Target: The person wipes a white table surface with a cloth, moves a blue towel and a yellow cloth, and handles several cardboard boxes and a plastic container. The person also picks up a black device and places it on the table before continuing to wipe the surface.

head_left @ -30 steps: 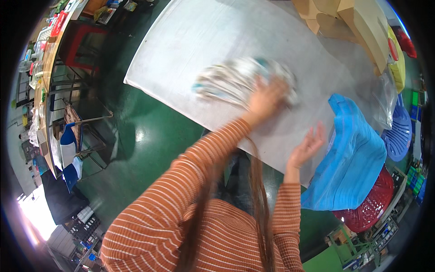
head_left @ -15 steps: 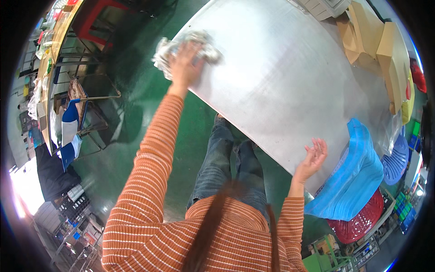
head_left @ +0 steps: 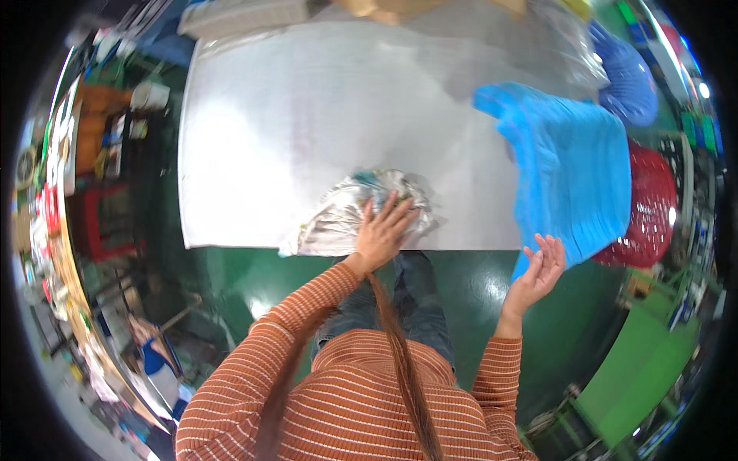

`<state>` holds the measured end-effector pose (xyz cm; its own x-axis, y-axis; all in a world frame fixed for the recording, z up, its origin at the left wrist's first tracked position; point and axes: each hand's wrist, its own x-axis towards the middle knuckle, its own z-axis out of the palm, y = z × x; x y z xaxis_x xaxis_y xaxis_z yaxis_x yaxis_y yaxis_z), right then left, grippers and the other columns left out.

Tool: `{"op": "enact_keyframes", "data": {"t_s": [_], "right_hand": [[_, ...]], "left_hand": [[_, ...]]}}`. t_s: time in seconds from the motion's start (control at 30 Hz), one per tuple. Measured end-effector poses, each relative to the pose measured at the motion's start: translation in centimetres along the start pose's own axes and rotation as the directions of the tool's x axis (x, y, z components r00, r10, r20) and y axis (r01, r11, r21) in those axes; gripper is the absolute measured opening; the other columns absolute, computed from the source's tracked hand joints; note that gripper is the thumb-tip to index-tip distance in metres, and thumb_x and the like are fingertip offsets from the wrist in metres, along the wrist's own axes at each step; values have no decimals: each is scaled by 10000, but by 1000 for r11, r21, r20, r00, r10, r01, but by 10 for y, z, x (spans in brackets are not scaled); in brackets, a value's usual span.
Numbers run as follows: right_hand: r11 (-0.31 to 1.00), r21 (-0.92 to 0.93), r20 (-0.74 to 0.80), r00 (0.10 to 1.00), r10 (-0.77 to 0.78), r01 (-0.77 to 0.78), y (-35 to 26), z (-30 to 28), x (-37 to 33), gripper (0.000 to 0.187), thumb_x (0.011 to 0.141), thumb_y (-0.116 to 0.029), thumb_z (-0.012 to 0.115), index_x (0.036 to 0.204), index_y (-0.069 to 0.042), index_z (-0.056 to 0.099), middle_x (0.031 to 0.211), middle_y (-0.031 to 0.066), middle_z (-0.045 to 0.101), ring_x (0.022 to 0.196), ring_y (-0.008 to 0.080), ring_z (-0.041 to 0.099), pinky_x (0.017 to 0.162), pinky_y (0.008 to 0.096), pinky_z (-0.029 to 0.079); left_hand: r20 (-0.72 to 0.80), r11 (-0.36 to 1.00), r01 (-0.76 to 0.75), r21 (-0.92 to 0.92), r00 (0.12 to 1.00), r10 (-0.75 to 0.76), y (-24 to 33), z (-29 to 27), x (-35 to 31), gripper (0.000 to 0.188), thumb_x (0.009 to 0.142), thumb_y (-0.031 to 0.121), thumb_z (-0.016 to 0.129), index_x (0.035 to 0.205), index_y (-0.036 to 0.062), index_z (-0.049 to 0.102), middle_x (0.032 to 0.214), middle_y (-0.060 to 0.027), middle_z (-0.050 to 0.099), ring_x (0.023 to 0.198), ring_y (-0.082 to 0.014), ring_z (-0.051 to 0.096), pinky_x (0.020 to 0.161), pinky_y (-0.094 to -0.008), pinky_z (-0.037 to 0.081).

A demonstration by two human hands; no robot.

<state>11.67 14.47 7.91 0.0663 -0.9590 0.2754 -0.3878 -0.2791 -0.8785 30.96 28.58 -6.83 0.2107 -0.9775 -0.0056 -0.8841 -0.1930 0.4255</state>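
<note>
Left hand (head_left: 384,230): fingers extended and parted, palm down, laid flat on a cloth. Right hand (head_left: 540,270): wide, fingers loosely curled, gripping nothing; raised at the lower edge of a blue folded fabric stack (head_left: 573,173), contact between them impossible to tell from here.

Crumpled cloth (head_left: 327,223): one, whitish with teal and darker patches, on the counter (head_left: 254,154) at its near edge, just left of the middle of the person's body to just right. Long axis slanting from lower left to upper right; narrow tail toward the person's left, at the edge; fuller end under and beyond the left hand, which covers part of it.

Surroundings: blue stack, bulky, occupying the counter's right end and overhanging; glossy red plastic piece (head_left: 653,207) beyond it; clear plastic bag (head_left: 576,58), far right; grey crate (head_left: 246,17), far left; brown cardboard (head_left: 396,8), far edge; green floor (head_left: 492,307) below.
</note>
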Motion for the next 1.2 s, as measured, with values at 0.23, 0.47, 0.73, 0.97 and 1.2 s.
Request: {"op": "enact_keyframes", "data": {"t_s": [0.23, 0.47, 0.73, 0.97, 1.2], "right_hand": [[968, -239, -97, 990, -97, 72, 54, -112, 86, 290, 916, -9, 432, 1203, 13, 463, 1150, 123, 528, 1018, 197, 553, 736, 287, 503], [760, -631, 33, 985, -170, 153, 221, -228, 330, 294, 883, -143, 512, 1150, -29, 560, 1093, 151, 552, 995, 278, 555, 857, 357, 447], [796, -604, 345, 915, 211, 44, 302, -213, 458, 421, 883, -339, 519, 1109, 9, 589, 1041, 225, 610, 985, 338, 584, 845, 380, 444], [936, -344, 402, 891, 212, -68, 325, -225, 465, 377, 891, -266, 545, 1075, 61, 589, 940, 120, 649, 858, 171, 585, 770, 304, 450], [963, -245, 376, 905, 198, -108, 275, -228, 466, 348, 908, -239, 549, 1069, 66, 596, 933, 66, 628, 838, 121, 540, 765, 269, 432]], "left_hand": [[-63, 980, -193, -52, 980, 189, 87, 38, 154, 483, 817, 335, 587, 1267, 185, 495, 1399, -64, 366, 1350, -269, 238, 1055, -582, 136], [-194, 706, 197, -681, 881, -432, 153, -3, 173, 375, 818, 191, 632, 1158, 44, 570, 1133, -142, 572, 1048, -245, 530, 888, -346, 412], [172, 278, 462, -842, 719, -674, 202, 2, 211, 369, 836, 303, 650, 973, -38, 615, 739, -45, 613, 627, -106, 526, 580, -259, 425], [-96, 479, 489, -729, 619, -779, 223, 0, 230, 328, 826, 275, 654, 896, -38, 588, 693, -88, 601, 600, -134, 524, 570, -299, 432], [-155, 478, 428, -767, 599, -785, 219, -23, 218, 318, 830, 271, 639, 898, -34, 582, 699, -122, 607, 599, -157, 550, 580, -315, 448]]}}
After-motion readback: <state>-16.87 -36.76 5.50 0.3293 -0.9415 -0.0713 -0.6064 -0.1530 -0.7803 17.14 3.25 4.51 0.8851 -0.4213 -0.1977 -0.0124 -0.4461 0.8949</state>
